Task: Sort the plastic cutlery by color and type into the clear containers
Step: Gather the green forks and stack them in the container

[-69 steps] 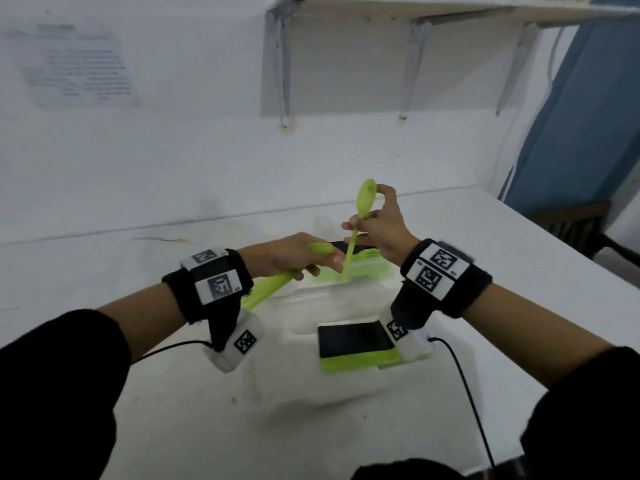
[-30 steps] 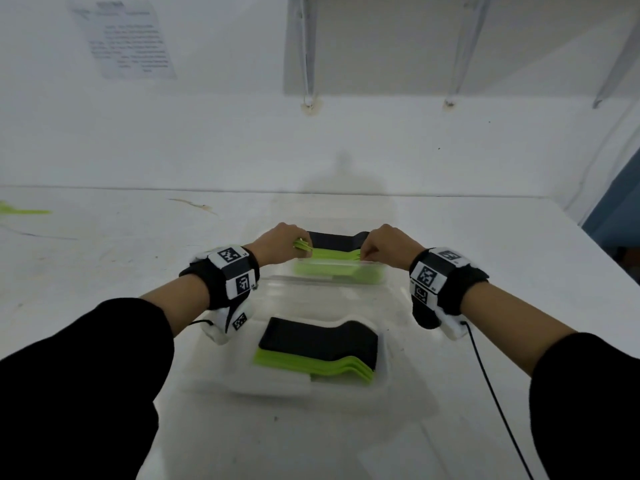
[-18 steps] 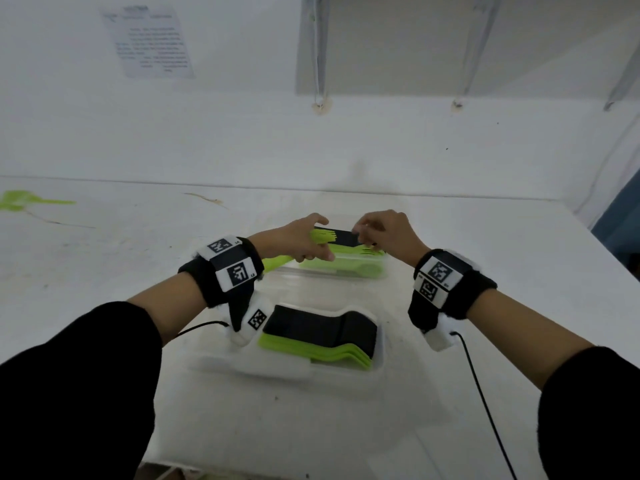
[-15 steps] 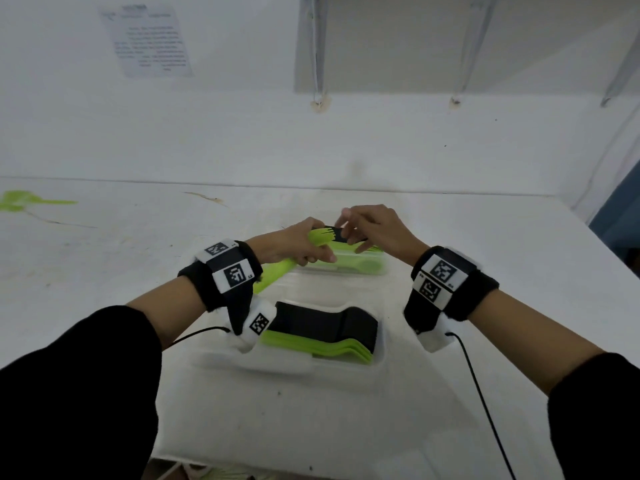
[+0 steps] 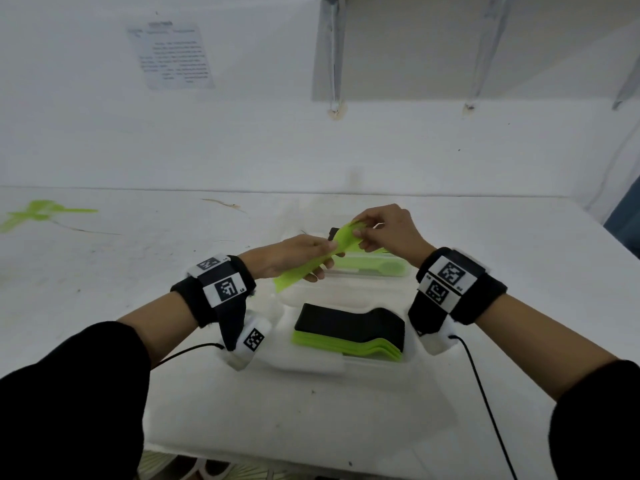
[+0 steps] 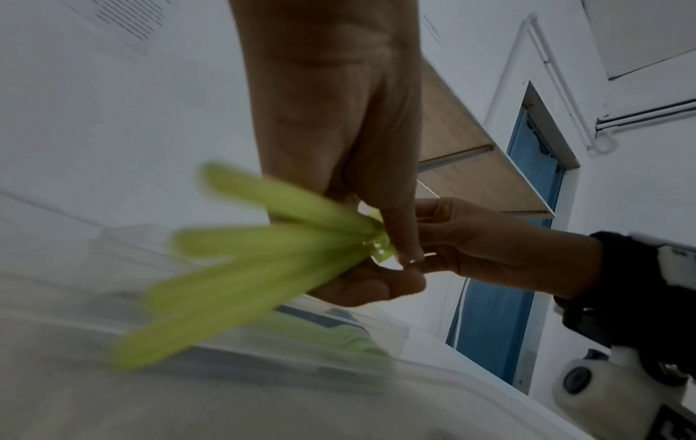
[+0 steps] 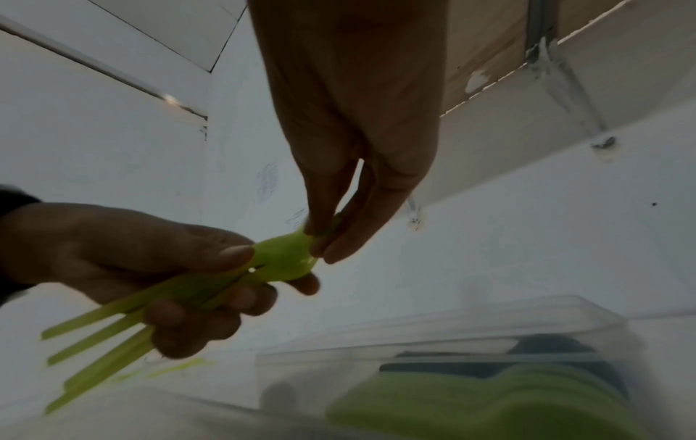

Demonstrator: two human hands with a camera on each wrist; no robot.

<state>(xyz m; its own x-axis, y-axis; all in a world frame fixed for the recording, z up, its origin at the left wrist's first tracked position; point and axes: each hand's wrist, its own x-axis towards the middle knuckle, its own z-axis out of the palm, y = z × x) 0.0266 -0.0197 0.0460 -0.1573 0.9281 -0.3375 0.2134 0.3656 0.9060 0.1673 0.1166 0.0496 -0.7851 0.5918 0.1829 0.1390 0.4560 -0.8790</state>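
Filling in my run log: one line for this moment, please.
left hand: grips green forks | right hand: pinches fork tines | above far container | phase: sorting

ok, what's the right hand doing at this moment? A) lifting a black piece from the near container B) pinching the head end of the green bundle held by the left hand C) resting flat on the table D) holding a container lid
B: the right hand pinches the head end of the green cutlery bundle gripped by the left hand, above the far container.

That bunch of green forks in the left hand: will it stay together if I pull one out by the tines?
Probably not: the green forks already fan apart below the left hand. They look thin and light, so the right hand pinching one may drag its neighbours.
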